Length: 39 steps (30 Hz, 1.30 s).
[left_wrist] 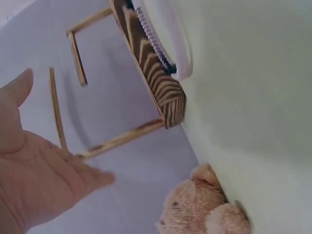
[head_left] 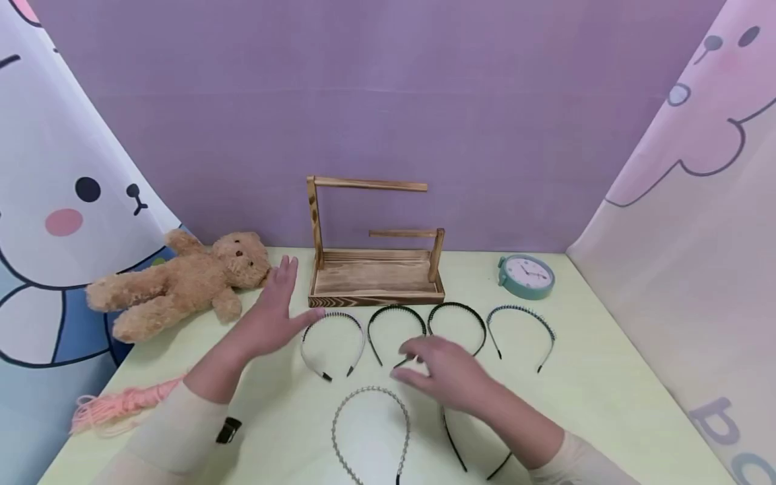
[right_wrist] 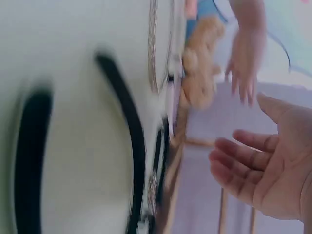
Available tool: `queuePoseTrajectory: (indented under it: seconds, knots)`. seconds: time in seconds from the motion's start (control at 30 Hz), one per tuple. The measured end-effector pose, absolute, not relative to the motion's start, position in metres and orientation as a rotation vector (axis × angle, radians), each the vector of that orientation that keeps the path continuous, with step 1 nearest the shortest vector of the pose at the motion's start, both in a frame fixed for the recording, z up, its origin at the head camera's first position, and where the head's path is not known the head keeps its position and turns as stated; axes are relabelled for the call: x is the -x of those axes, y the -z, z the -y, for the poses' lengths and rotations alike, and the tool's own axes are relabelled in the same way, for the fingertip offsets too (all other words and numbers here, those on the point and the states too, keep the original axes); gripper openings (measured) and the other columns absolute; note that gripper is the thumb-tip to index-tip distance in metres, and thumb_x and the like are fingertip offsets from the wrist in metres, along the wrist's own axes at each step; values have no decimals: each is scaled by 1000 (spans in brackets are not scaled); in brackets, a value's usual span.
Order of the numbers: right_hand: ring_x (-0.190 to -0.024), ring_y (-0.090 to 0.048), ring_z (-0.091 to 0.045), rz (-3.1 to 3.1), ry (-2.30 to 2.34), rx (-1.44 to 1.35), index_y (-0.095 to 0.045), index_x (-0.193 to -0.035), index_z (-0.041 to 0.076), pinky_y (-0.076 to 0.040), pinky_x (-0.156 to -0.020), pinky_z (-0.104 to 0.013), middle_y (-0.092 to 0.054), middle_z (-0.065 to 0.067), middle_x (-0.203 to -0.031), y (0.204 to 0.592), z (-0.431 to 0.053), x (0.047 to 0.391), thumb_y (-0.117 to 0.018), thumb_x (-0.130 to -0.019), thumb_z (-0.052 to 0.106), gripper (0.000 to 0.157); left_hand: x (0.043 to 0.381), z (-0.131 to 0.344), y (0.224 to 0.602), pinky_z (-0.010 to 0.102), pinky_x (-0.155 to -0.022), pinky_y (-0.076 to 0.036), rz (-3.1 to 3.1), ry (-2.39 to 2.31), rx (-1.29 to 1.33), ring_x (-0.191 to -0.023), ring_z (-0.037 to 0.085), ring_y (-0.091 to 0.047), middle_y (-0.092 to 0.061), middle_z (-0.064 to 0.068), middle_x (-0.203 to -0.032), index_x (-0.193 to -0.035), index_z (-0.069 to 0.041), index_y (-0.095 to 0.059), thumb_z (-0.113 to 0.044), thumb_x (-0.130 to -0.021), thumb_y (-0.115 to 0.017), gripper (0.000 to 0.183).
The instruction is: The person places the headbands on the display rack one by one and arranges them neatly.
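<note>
My left hand (head_left: 269,323) is held over the table with fingers extended and thumb apart, holding nothing. Its thumb overlaps the top of a white-and-black toothed headband (head_left: 363,337) in the head view. My right hand (head_left: 445,374) hovers over the headbands, fingers loosely bent and, as the right wrist view shows, nothing in its palm (right_wrist: 287,180). Around it lie two black headbands (head_left: 397,307) and a blue one (head_left: 521,308) in the back row. A beaded headband (head_left: 371,389) lies in front. Another dark headband (head_left: 451,438) is partly hidden beneath the right forearm.
Behind the headbands stands a wooden rack (head_left: 376,298) with two horizontal bars at different heights. A teddy bear (head_left: 194,279) lies at the left, with pink yarn (head_left: 130,402) nearer the front. A teal clock (head_left: 529,277) sits at the back right. Curtains surround the table.
</note>
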State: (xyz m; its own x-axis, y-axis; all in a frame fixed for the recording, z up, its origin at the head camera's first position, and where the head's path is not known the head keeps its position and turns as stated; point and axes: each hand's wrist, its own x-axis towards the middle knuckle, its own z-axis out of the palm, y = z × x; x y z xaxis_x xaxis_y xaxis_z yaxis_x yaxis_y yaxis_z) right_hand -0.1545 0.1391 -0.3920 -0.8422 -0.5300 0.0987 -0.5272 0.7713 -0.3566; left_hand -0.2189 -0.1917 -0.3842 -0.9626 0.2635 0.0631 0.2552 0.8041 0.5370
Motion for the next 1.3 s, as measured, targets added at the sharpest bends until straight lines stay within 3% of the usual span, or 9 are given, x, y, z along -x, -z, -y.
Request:
queuePoseTrajectory:
  seconds: [0.2, 0.33, 0.5, 0.67, 0.93, 1.3]
  knots:
    - [-73, -56, 4, -2644, 532, 965, -68, -111, 21, -50, -70, -18, -65, 16, -87, 407, -90, 137, -59, -89, 61, 47, 256, 205, 380, 66, -115, -16, -2757, -1025, -317, -150, 43, -4, 8, 12, -165, -157, -21, 13, -69, -92, -47, 101]
    - [-66, -49, 2, -2610, 395, 968, -67, -94, 22, -45, -64, -18, -56, 18, -73, 417, -63, 127, -67, -86, 57, 35, 276, 205, 386, 65, -114, -24, -2658, -1062, -205, -147, 45, -15, -9, 21, -164, -159, -19, 5, -72, -89, -49, 103]
    - [-62, -48, -5, -2666, 172, 941, -56, -75, 23, -42, -56, -21, -52, 12, -67, 429, -36, 120, -69, -83, 54, 35, 295, 203, 401, 63, -115, -25, -2595, -1066, -122, -147, 45, -17, -13, 23, -162, -160, -16, 1, -65, -91, -54, 101]
    - [-61, -51, -6, -2686, 78, 921, -59, -78, 23, -44, -55, -22, -56, 11, -66, 433, -19, 117, -73, -80, 48, 29, 307, 199, 413, 63, -114, -25, -2614, -995, -111, -145, 47, -20, -19, 23, -161, -160, -12, -4, -58, -92, -58, 98]
    - [-54, -46, -9, -2632, 125, 890, -60, -70, 20, -40, -46, -23, -53, 8, -61, 431, -13, 113, -72, -74, 16, 13, 319, 192, 421, 59, -114, -30, -2690, -861, -178, -141, 47, -30, -31, 27, -155, -157, -3, -19, -43, -98, -56, 80]
    - [-54, -42, -10, -2659, 15, 930, -53, -75, 21, -38, -45, -27, -49, 8, -62, 429, -15, 110, -73, -72, 24, 20, 328, 190, 430, 57, -109, -38, -2739, -813, -183, -136, 46, -39, -37, 27, -151, -154, 0, -27, -33, -98, -59, 72]
